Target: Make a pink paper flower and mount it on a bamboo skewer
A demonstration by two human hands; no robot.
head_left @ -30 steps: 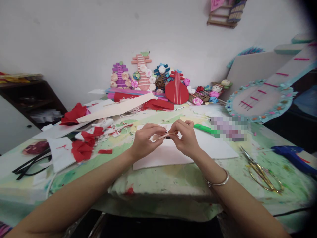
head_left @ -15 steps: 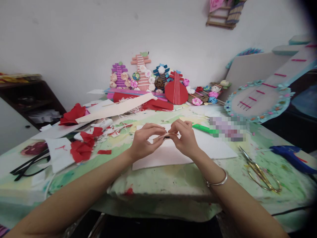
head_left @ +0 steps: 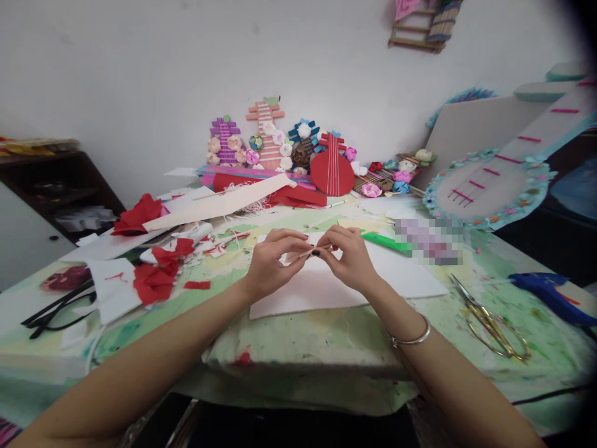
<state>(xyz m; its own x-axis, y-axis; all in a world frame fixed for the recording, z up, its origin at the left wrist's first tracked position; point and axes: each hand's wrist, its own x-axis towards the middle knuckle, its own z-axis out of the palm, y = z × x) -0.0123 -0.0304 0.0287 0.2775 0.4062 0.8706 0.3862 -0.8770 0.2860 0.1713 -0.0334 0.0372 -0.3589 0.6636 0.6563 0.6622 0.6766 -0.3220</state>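
My left hand (head_left: 270,261) and my right hand (head_left: 347,258) meet above a white sheet (head_left: 326,286) lying on the paint-stained table (head_left: 326,342). Both pinch the two ends of a thin pale strip (head_left: 305,254) held between their fingertips. My fingers on both hands are curled in a pinch. A silver bangle (head_left: 413,336) circles my right wrist.
Gold scissors (head_left: 492,323) and a blue glue gun (head_left: 550,295) lie at the right. A green pen (head_left: 385,241) sits behind my right hand. Red paper scraps (head_left: 153,280) and black strips (head_left: 56,311) are at the left. Paper guitars and flowers (head_left: 298,152) line the wall; a large round craft piece (head_left: 489,186) leans at the right.
Both hands have shifted very slightly while working the strip; the strip's tilt between the fingertips has changed a little.
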